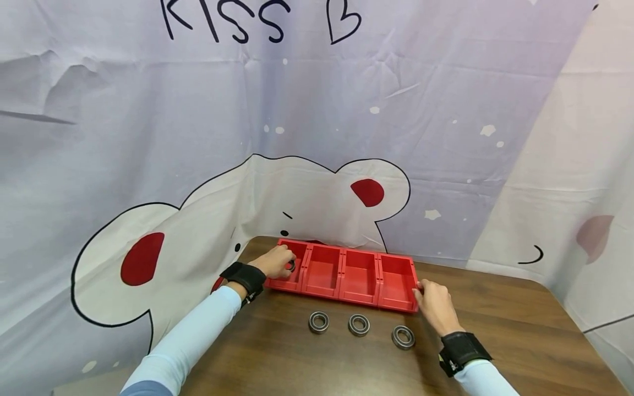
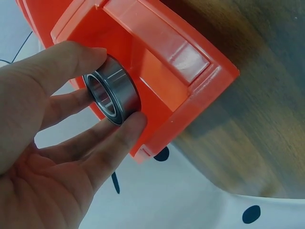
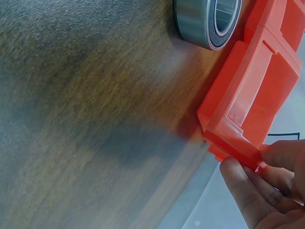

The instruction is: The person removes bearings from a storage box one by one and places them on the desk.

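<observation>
Between thumb and fingers my left hand (image 1: pixel 274 262) pinches a steel ball bearing (image 2: pixel 114 90), tilted on edge over the leftmost compartment of a red bin row (image 1: pixel 342 297). In the left wrist view the bearing hangs just inside that compartment's opening. My right hand (image 1: pixel 438 306) grips the right end wall of the bins, thumb on one side and fingers on the other in the right wrist view. Three more bearings lie flat on the table before the bins: a left one (image 1: pixel 318 322), a middle one (image 1: pixel 359 325) and a right one (image 1: pixel 403 337).
The bins stand on a brown wooden table (image 1: pixel 495 313) near its back edge. Right behind hangs a pale printed cloth (image 1: pixel 317 209). Bare wood shows to the right of the right hand and in front of the bearings.
</observation>
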Demonstrator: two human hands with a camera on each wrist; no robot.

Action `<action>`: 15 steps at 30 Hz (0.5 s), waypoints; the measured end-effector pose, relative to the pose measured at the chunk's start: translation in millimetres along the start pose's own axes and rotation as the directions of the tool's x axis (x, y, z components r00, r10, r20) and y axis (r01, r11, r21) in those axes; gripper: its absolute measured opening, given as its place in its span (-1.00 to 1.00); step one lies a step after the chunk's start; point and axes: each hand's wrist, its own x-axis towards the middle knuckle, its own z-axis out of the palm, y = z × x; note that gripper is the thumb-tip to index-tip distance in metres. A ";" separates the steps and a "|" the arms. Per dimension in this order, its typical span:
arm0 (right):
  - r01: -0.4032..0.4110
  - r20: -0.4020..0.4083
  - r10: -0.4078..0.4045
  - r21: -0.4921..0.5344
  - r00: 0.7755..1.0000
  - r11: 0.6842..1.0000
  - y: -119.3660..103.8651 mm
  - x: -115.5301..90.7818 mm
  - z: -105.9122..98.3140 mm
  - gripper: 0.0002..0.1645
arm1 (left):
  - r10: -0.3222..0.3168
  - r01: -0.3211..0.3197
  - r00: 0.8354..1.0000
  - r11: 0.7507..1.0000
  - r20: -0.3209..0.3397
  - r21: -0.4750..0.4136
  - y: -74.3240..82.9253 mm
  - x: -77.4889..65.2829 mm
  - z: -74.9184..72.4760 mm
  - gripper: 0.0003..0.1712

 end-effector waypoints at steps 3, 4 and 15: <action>0.008 -0.015 -0.008 -0.002 1.000 1.000 -0.1 0.6 -1.0 -0.84 | -0.016 0.016 1.000 1.000 -0.005 -0.018 2.0 -0.3 -1.5 -0.57; 0.012 -0.018 -0.012 -0.001 1.000 1.000 0.1 0.7 -1.0 -0.84 | -0.023 0.023 1.000 1.000 -0.005 -0.021 2.6 -0.6 -1.9 -0.57; 0.006 -0.009 -0.006 0.000 1.000 1.000 -1.6 -1.0 -1.0 -0.85 | -0.041 0.042 0.999 0.999 0.012 -0.035 5.2 -4.0 0.3 -0.56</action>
